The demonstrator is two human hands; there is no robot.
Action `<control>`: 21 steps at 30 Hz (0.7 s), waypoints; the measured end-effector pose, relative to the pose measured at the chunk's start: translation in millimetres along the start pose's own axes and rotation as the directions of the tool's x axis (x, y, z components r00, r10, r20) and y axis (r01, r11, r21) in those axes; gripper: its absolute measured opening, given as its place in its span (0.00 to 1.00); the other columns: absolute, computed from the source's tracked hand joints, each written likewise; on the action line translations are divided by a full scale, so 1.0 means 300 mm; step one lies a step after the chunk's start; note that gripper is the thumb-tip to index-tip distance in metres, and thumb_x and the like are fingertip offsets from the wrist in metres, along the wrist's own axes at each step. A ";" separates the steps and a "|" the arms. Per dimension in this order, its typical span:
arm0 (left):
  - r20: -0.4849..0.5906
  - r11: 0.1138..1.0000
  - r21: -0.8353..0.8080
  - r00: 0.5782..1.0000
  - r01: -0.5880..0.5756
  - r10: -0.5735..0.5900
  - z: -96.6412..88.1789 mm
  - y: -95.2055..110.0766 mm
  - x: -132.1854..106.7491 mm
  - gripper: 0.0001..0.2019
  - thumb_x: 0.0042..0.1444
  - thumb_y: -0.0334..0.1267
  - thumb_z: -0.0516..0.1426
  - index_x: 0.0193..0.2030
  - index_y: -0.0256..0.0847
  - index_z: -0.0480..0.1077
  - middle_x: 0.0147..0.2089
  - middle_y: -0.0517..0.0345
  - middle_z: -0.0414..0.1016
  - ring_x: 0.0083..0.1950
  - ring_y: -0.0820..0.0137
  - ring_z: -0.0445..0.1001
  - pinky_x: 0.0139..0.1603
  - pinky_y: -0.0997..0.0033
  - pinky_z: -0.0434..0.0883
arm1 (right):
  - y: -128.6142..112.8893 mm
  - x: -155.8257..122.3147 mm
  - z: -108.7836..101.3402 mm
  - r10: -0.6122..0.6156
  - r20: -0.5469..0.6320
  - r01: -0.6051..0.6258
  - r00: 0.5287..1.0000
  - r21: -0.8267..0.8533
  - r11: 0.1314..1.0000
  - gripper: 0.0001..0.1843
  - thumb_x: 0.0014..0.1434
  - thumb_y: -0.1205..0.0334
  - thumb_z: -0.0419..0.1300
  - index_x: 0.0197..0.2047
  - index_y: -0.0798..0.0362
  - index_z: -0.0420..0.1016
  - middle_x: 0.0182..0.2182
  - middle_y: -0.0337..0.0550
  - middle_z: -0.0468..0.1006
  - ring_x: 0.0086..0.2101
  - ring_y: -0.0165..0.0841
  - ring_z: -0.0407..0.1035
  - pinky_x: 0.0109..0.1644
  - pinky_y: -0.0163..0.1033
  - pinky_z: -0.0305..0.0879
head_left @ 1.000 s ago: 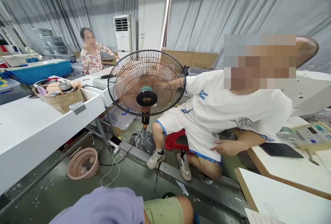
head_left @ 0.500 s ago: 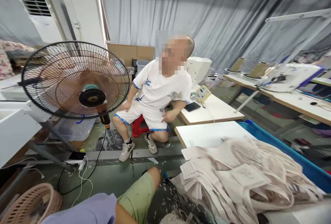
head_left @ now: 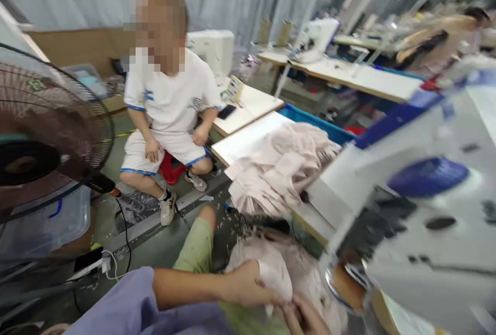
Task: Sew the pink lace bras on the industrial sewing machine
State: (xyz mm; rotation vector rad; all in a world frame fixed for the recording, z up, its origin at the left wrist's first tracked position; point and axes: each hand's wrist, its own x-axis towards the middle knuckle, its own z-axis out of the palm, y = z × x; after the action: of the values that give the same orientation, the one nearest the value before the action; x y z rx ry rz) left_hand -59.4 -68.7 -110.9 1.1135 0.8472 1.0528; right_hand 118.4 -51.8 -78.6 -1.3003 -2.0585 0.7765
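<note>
My left hand [head_left: 248, 286] reaches across my lap and is closed on a piece of cream cloth [head_left: 277, 278] that lies over my knees. My right hand [head_left: 306, 317] shows only partly at the bottom edge, its fingers pinched on the same cloth just below the left hand. A heap of the same cream cloth pieces [head_left: 279, 170] lies on the white table [head_left: 248, 141] beyond my knee. A white sewing machine [head_left: 418, 211] stands close on the right, blurred by motion.
A person in a white shirt [head_left: 170, 97] sits on a red stool [head_left: 170, 170] facing me, hands on knees. A standing fan [head_left: 46, 139] is at the left with cables on the floor. A blue bin [head_left: 318, 123] and more sewing tables [head_left: 360, 74] lie behind.
The view has swung right and down, from the fan and the seated person to the sewing machine. Both my hands have come into view, gripping cloth on my lap.
</note>
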 end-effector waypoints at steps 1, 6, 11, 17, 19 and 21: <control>-0.026 0.998 0.031 0.999 0.047 -0.046 -0.009 0.010 -0.002 0.26 0.49 0.63 0.65 0.32 0.36 0.76 0.28 0.56 0.74 0.28 0.70 0.69 0.29 0.71 0.68 | 0.010 -0.012 0.016 0.055 0.002 -0.055 0.998 0.009 0.998 0.22 0.65 0.42 0.56 0.38 0.53 0.79 0.32 0.42 0.79 0.30 0.33 0.73 0.35 0.36 0.71; -0.047 0.973 0.127 0.981 0.193 -0.188 -0.038 0.038 0.014 0.18 0.52 0.51 0.66 0.32 0.34 0.74 0.29 0.60 0.73 0.32 0.72 0.67 0.34 0.74 0.66 | 0.019 -0.011 0.026 0.136 0.051 -0.140 0.989 0.081 0.987 0.11 0.57 0.55 0.57 0.29 0.52 0.74 0.24 0.39 0.72 0.27 0.32 0.66 0.32 0.35 0.60; -0.077 0.948 0.304 0.994 0.097 -0.077 -0.027 0.043 0.043 0.16 0.57 0.49 0.63 0.33 0.34 0.75 0.28 0.59 0.73 0.31 0.71 0.68 0.36 0.72 0.67 | 0.019 0.013 -0.002 0.196 0.026 -0.197 0.980 0.150 0.969 0.05 0.54 0.63 0.58 0.28 0.52 0.72 0.24 0.36 0.68 0.26 0.28 0.61 0.31 0.35 0.54; 0.024 0.900 0.434 0.998 0.044 -0.060 -0.031 0.083 0.078 0.17 0.63 0.47 0.58 0.31 0.34 0.73 0.27 0.59 0.70 0.31 0.72 0.66 0.36 0.73 0.66 | 0.066 -0.003 -0.042 0.261 0.137 -0.294 0.956 0.383 0.876 0.11 0.62 0.56 0.59 0.40 0.51 0.79 0.33 0.41 0.77 0.33 0.32 0.68 0.38 0.37 0.61; 0.093 0.884 0.465 0.991 0.039 -0.092 -0.039 0.098 0.092 0.17 0.64 0.47 0.57 0.31 0.35 0.73 0.28 0.60 0.70 0.32 0.72 0.66 0.37 0.73 0.65 | 0.080 -0.012 -0.055 0.304 0.151 -0.339 0.941 0.405 0.849 0.12 0.62 0.56 0.58 0.42 0.51 0.80 0.35 0.41 0.78 0.33 0.31 0.67 0.38 0.37 0.61; 0.130 0.861 0.507 0.985 0.031 -0.112 -0.043 0.111 0.103 0.17 0.64 0.46 0.57 0.31 0.35 0.72 0.27 0.61 0.68 0.32 0.72 0.65 0.36 0.73 0.65 | 0.082 -0.022 -0.064 0.327 0.126 -0.351 0.936 0.384 0.854 0.11 0.61 0.57 0.59 0.44 0.51 0.78 0.36 0.40 0.79 0.29 0.29 0.64 0.35 0.36 0.59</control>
State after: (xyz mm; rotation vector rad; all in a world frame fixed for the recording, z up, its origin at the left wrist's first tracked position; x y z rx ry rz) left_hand -69.7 -32.4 -82.5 1.5692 1.0630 0.6803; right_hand 149.0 -45.9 -85.0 -1.4229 -1.6021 1.3307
